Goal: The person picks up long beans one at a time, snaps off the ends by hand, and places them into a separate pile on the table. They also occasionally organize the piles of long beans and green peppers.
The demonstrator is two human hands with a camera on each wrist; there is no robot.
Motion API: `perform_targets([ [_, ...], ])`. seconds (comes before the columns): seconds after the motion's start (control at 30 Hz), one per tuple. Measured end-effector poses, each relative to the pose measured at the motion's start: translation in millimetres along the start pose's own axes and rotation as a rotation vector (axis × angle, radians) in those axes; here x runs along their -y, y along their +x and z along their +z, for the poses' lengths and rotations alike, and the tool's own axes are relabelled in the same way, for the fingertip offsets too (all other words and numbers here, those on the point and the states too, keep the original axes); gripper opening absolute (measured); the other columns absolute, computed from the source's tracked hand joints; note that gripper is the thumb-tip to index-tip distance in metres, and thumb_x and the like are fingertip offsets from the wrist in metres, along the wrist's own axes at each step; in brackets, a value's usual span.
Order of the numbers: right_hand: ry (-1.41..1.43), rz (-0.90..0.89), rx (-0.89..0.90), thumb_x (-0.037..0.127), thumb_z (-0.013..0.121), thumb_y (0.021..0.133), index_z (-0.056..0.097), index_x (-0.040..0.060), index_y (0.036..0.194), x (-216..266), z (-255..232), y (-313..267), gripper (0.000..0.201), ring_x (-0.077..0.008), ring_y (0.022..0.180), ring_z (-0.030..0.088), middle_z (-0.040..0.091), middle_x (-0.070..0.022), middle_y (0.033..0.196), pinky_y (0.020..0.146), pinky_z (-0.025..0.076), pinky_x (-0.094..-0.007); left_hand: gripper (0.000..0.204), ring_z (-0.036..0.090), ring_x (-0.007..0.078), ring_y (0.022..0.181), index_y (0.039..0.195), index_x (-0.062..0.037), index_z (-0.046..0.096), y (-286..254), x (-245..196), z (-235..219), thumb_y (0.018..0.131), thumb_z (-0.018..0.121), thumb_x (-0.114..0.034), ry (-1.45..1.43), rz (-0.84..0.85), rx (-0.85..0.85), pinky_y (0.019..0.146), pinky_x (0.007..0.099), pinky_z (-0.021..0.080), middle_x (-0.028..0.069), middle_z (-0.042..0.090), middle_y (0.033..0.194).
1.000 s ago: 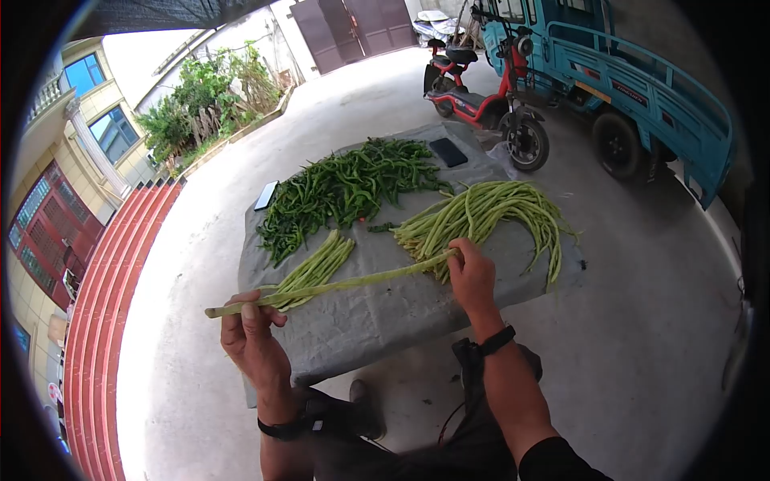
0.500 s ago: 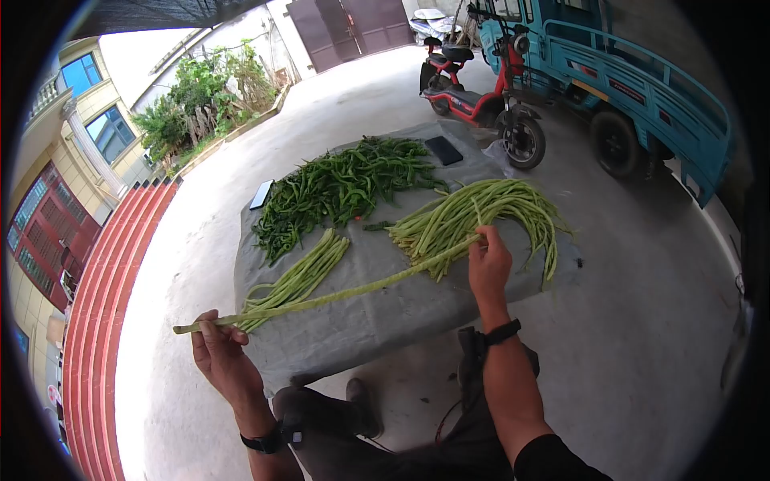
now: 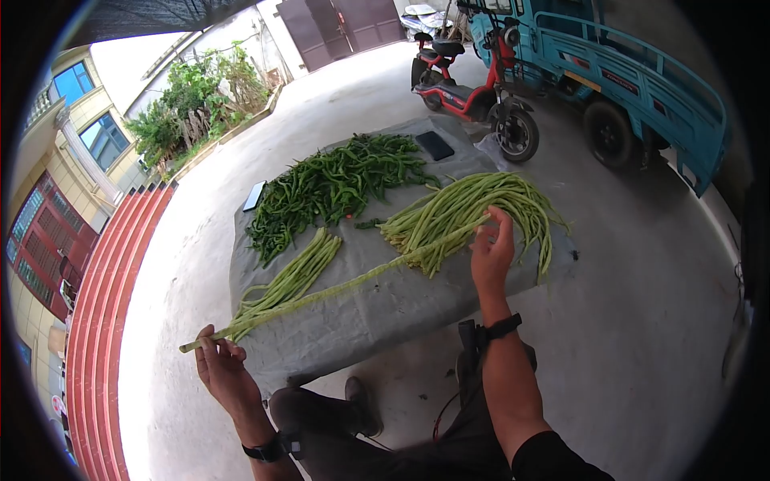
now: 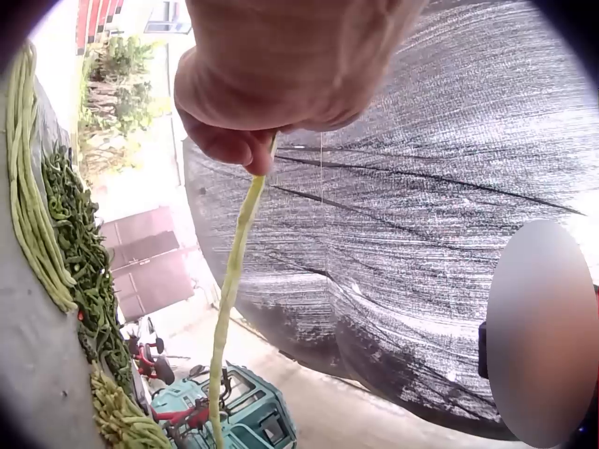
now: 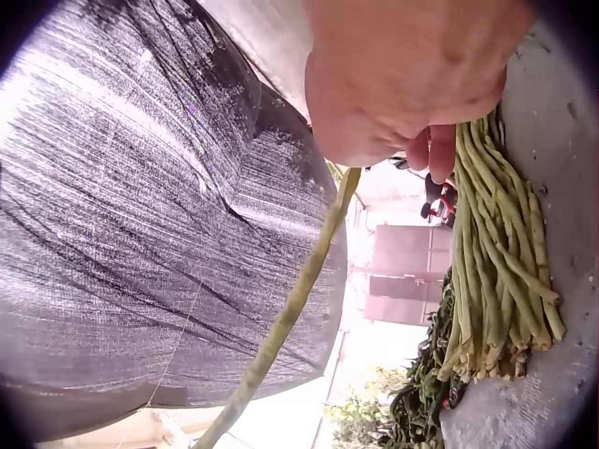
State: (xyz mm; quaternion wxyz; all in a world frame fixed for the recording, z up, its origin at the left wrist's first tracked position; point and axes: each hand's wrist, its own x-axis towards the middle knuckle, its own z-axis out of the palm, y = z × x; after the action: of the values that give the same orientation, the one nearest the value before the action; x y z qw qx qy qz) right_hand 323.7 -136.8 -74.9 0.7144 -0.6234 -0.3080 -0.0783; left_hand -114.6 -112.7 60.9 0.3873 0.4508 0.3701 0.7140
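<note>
A single long bean point(image 3: 361, 278) is stretched between the two hands above the near side of the grey cloth point(image 3: 345, 345). My left hand point(image 3: 223, 373) pinches it close to one end, whose tip sticks out past the fingers. At the bean's other end, my right hand point(image 3: 492, 255) holds it between thumb and fingertips, in front of a large pile of long beans point(image 3: 449, 210). A smaller bundle of long beans point(image 3: 301, 268) lies nearer the left hand. In the left wrist view the held bean point(image 4: 229, 290) hangs down from the fingers.
Green chili peppers point(image 3: 345, 172) are heaped at the back of the cloth. A light phone point(image 3: 254, 196) lies left of them and a dark phone point(image 3: 434, 145) right. Beyond stand a red scooter point(image 3: 473, 98) and a blue cargo tricycle point(image 3: 634, 80). Red steps point(image 3: 120, 272) rise at the left.
Both hands have moved apart, the left toward the lower left and the right rightward and up, drawing the bean out between them. The right hand's fingers are now raised more at the bean's end.
</note>
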Motion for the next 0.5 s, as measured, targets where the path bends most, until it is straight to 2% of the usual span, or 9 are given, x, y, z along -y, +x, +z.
perform_targets([
  [0.1,0.145,0.154,0.008,0.008,0.054,0.104,0.056,0.0061,0.138,2,-1,0,0.034,-0.0181,0.094,0.067,0.06,-0.0109,0.132,0.066,0.059,-0.031,0.032,0.056,0.0093,0.075,0.128,-0.0011,0.062,-3,1,1,0.111,0.056,-0.028,-0.024,-0.022,0.001,0.064,0.0239,0.041,0.0008,0.06,0.084],
  [0.2,0.429,0.309,-0.028,0.01,0.052,0.107,0.057,0.0058,0.138,-6,-2,3,0.032,-0.0159,0.096,0.067,0.063,-0.0086,0.127,0.062,0.06,-0.0277,0.033,0.056,0.0096,0.076,0.129,-0.0003,0.061,-5,2,1,0.111,0.055,-0.028,-0.028,-0.029,-0.005,0.064,0.0242,0.041,0.0012,0.06,0.085],
  [0.3,0.562,0.44,-0.059,0.015,0.054,0.108,0.061,0.0056,0.131,-7,-5,7,0.026,-0.0124,0.09,0.065,0.065,-0.007,0.12,0.059,0.057,-0.0263,0.035,0.056,0.01,0.076,0.129,0.0004,0.061,-6,3,1,0.112,0.054,-0.03,-0.062,-0.046,-0.007,0.064,0.0249,0.041,0.0014,0.06,0.086],
  [0.4,0.565,0.426,-0.072,0.017,0.057,0.108,0.063,0.0061,0.128,-8,-6,7,0.023,-0.0113,0.09,0.064,0.067,-0.0051,0.112,0.058,0.055,-0.0259,0.039,0.055,0.0105,0.077,0.129,0.0007,0.06,-6,5,-4,0.113,0.051,-0.033,-0.073,-0.051,0.011,0.066,0.0258,0.042,0.0015,0.059,0.087],
  [0.5,0.546,0.409,-0.08,0.014,0.061,0.106,0.063,0.0053,0.126,-14,-4,9,0.022,-0.0106,0.082,0.064,0.065,-0.0037,0.106,0.055,0.053,-0.0261,0.042,0.055,0.0108,0.077,0.129,0.0006,0.06,-5,7,-9,0.113,0.049,-0.036,-0.073,-0.042,0.05,0.066,0.0263,0.042,0.0015,0.058,0.088],
])
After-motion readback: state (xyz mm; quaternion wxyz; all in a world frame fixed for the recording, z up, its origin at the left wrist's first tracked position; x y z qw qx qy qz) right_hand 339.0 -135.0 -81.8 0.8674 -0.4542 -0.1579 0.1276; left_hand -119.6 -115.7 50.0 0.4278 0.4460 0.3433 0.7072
